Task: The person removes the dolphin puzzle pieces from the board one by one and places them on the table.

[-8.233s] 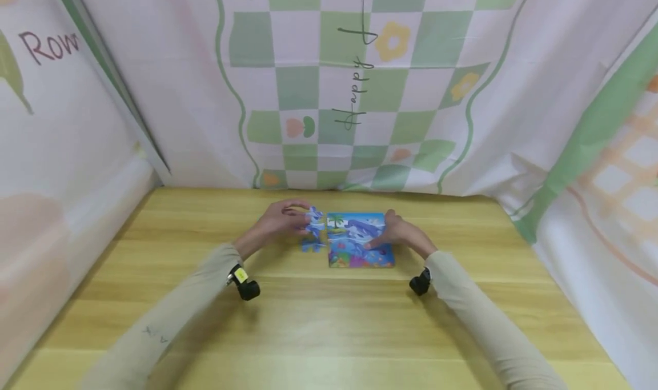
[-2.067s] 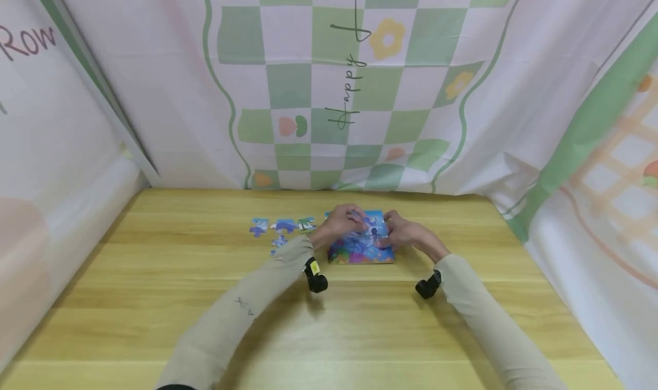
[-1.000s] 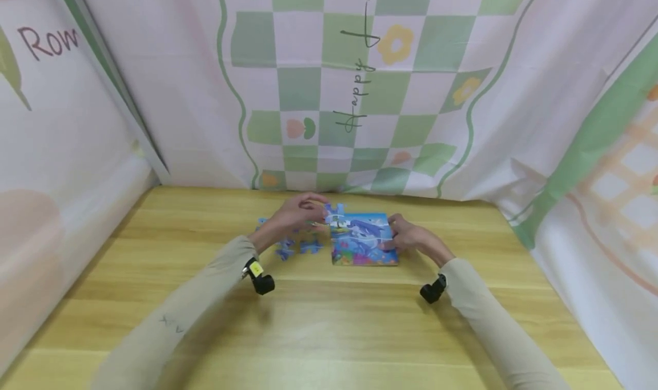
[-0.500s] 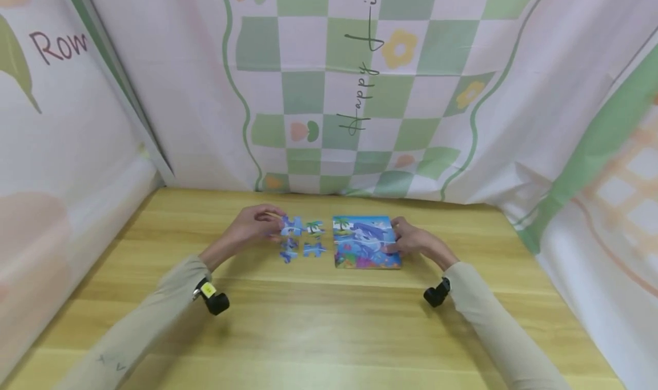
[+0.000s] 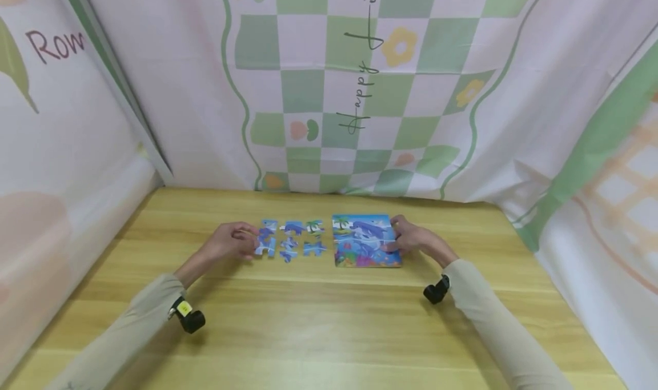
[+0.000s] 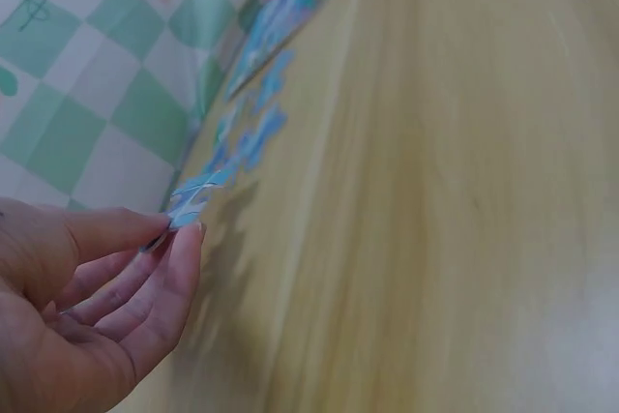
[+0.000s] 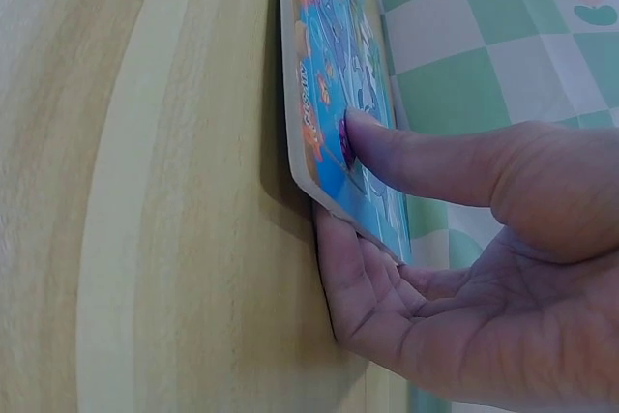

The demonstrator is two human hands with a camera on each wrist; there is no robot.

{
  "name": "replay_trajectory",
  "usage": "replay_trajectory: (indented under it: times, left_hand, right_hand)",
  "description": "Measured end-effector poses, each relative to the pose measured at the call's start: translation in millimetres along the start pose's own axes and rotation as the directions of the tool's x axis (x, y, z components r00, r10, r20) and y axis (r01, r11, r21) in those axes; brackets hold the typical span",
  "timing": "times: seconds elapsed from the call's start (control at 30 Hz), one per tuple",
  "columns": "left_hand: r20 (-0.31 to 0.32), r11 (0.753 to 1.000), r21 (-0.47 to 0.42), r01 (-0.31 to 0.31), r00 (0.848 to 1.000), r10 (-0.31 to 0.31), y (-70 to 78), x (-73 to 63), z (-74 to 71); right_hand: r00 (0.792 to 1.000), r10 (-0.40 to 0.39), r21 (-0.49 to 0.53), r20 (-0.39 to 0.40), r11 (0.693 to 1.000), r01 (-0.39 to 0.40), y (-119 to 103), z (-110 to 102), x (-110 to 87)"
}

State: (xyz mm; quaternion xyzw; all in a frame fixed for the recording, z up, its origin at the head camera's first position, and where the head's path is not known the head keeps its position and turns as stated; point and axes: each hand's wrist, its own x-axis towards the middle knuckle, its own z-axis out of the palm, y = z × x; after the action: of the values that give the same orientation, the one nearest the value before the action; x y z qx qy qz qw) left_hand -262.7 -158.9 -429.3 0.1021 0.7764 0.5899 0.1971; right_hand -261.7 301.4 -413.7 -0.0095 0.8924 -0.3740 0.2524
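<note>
My left hand [image 5: 231,241] pinches a light-blue jigsaw puzzle piece [image 5: 266,247] between thumb and fingertips, at the lower left of a small group of pieces. In the left wrist view the piece [image 6: 191,202] sits at the fingertips, close above the wood. Just behind it lies a piece with a dolphin [image 5: 268,226]; others to the right include a palm-tree piece [image 5: 315,226]. My right hand [image 5: 411,237] grips the right edge of the puzzle board [image 5: 362,241], a dolphin sea scene. Its thumb [image 7: 416,163] presses the picture while the fingers reach under the edge.
The wooden table [image 5: 329,321] runs back to a hanging cloth [image 5: 354,93] with green checks. White patterned cloth [image 5: 77,121] walls the left side, and another stands at the right. A small black camera [image 5: 191,320] hangs from each wrist.
From over the board, my left hand has moved left with the light-blue piece, now lowered beside the other pieces. My right hand keeps hold of the board's edge.
</note>
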Motion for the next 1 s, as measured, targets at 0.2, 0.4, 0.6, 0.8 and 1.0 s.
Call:
replay_trajectory:
  times: [0.2, 0.4, 0.6, 0.8, 1.0]
  left_hand:
    - [-0.043, 0.999, 0.034, 0.007, 0.999, -0.006, -9.7, 3.8, 1.9]
    - [-0.064, 0.99, 0.14, -0.025, 0.997, 0.035, -14.0, 2.4, 2.2]
    - [-0.087, 0.966, 0.252, -0.063, 0.992, 0.087, -13.3, -4.0, -0.1]
    - [-0.062, 0.952, 0.297, -0.07, 0.994, 0.092, -19.8, -0.9, 2.6]
    - [-0.072, 0.897, 0.421, -0.13, 0.982, 0.176, -20.0, 4.1, 8.6]
  right_hand:
    - [1.0, 0.001, -0.007, 0.004, 1.0, -0.001, 2, 2, -0.1]
    - [1.0, -0.01, 0.008, 0.0, 1.0, 0.01, 2, 2, 0.8]
    - [1.0, -0.015, -0.008, -0.005, 1.0, 0.015, 0, 0, 2.3]
    - [1.0, -0.002, -0.003, 0.002, 1.0, 0.002, -1, 0, 1.4]
    - [1.0, 0.001, 0.011, 0.0, 1.0, -0.001, -1, 0, 0.1]
